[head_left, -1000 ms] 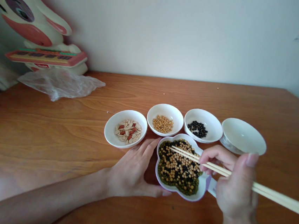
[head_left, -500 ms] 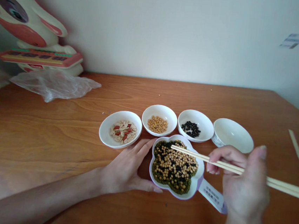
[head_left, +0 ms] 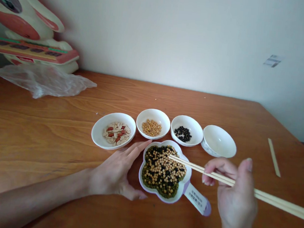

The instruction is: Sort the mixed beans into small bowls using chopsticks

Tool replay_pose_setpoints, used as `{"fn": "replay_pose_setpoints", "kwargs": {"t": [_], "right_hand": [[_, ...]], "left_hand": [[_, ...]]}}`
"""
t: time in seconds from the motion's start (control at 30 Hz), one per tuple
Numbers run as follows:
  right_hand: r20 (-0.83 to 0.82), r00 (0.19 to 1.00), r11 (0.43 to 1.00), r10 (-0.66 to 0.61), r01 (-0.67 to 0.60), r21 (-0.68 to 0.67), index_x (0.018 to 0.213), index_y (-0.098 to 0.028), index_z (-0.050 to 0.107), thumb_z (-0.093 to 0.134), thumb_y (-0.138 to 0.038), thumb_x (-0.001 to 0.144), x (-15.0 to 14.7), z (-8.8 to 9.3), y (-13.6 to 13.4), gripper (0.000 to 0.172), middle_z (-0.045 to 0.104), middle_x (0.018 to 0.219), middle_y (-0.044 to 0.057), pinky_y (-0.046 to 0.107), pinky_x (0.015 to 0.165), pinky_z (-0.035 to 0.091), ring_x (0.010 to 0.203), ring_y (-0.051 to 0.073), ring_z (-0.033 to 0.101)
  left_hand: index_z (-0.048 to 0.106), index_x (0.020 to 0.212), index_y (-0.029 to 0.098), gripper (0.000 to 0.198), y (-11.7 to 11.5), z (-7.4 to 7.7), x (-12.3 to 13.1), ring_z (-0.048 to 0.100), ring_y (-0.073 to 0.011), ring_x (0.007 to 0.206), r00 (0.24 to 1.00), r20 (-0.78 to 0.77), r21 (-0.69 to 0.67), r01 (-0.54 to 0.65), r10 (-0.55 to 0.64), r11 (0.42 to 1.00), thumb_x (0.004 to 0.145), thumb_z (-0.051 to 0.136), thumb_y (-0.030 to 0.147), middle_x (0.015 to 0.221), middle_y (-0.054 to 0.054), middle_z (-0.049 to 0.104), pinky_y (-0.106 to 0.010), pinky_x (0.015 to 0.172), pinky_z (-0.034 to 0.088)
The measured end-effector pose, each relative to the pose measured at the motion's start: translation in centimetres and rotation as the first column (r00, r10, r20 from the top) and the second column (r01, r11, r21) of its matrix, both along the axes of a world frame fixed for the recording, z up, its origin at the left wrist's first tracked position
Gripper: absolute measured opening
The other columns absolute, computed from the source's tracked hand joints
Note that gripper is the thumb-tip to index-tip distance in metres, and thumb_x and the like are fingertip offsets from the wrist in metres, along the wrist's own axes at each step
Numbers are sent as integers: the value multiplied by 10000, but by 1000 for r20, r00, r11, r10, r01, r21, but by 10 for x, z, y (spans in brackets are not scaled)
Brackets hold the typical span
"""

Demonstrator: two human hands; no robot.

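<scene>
A flower-shaped white and purple scoop [head_left: 140, 179] with a labelled handle stands on the table, filled with soybeans, black beans and small green beans. My left hand [head_left: 117, 169] is curved around its left side, fingertips at the upper edge and thumb by the lower edge. In my right hand [head_left: 234, 193] is a pair of wooden chopsticks [head_left: 197, 167], gripped in the fingers. Their tips are close together over the soybeans near the scoop's upper middle. Whether a bean is between the tips, I cannot tell.
Behind the scoop are bowls of peanuts [head_left: 98, 137], soybeans [head_left: 140, 122] and black beans [head_left: 197, 134], plus an empty bowl [head_left: 219, 142]. A pale strip [head_left: 274, 157] lies at right. A plastic bag [head_left: 44, 82] and a cow-shaped toy keyboard [head_left: 31, 50] stand at back left.
My view has shifted, so the scene sits further left. The chopstick tips have moved slightly right and nearer me over the beans. My left thumb has drawn back a little along the scoop's lower edge.
</scene>
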State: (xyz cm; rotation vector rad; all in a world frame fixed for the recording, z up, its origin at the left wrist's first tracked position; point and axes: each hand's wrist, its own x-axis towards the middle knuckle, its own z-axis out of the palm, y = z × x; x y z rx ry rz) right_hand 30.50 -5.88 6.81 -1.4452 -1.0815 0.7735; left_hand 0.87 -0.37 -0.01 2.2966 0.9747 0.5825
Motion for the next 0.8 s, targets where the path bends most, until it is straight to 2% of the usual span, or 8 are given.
{"fn": "replay_pose_setpoints", "kwargs": {"t": [0.13, 0.27, 0.43, 0.53, 0.67, 0.8], "right_hand": [[-69, 998, 999, -6, 9, 33, 598, -195, 708, 309, -859, 988, 6, -1, -2, 867, 636, 556, 68, 297, 485, 463, 499, 171, 572], [-130, 991, 997, -25, 34, 66, 600, -194, 716, 358, -834, 989, 10, -4, 0, 831, 639, 551, 66, 290, 482, 466, 490, 167, 575], [-189, 980, 994, -58, 75, 83, 593, -193, 716, 388, -832, 979, 5, -9, 7, 816, 624, 526, 61, 276, 460, 446, 462, 155, 563], [-218, 973, 992, -70, 91, 87, 596, -194, 716, 406, -817, 989, -1, -12, 13, 799, 627, 534, 58, 264, 460, 439, 463, 144, 562], [-276, 958, 991, -78, 105, 85, 566, -196, 699, 430, -822, 975, -8, -16, 23, 795, 596, 503, 50, 251, 447, 416, 438, 128, 537], [-316, 948, 995, -48, 73, 69, 558, -193, 693, 438, -826, 966, -8, -24, 31, 795, 578, 480, 48, 243, 445, 409, 433, 124, 524]], "left_hand": [[244, 1682, 302, 1287, -3, 3, -1, 571, -387, 1498, 999, 29, 16, 17, -17, 1000, 651, 991, 490, 1655, -154, 525, -557, 1288, 458], [218, 1684, 284, 1314, -3, 7, -3, 581, -389, 1494, 998, 49, 15, 32, -33, 999, 644, 1002, 464, 1657, -170, 526, -563, 1279, 472], [226, 1674, 287, 1228, -1, 5, -4, 590, -362, 1484, 992, 98, 46, 77, -81, 996, 714, 968, 479, 1640, -159, 537, -522, 1271, 492], [164, 1699, 303, 1313, -2, 0, -3, 597, -378, 1465, 997, 66, 51, 46, -49, 998, 702, 973, 577, 1625, -164, 525, -538, 1239, 524], [68, 1745, 335, 1430, -2, -5, -1, 630, -392, 1427, 999, 17, 32, 28, -28, 999, 677, 987, 584, 1603, -149, 527, -536, 1202, 562], [75, 1747, 358, 1388, 0, -5, -1, 608, -402, 1457, 998, -26, 75, 60, -59, 995, 711, 959, 626, 1641, -145, 500, -552, 1230, 535]]}}
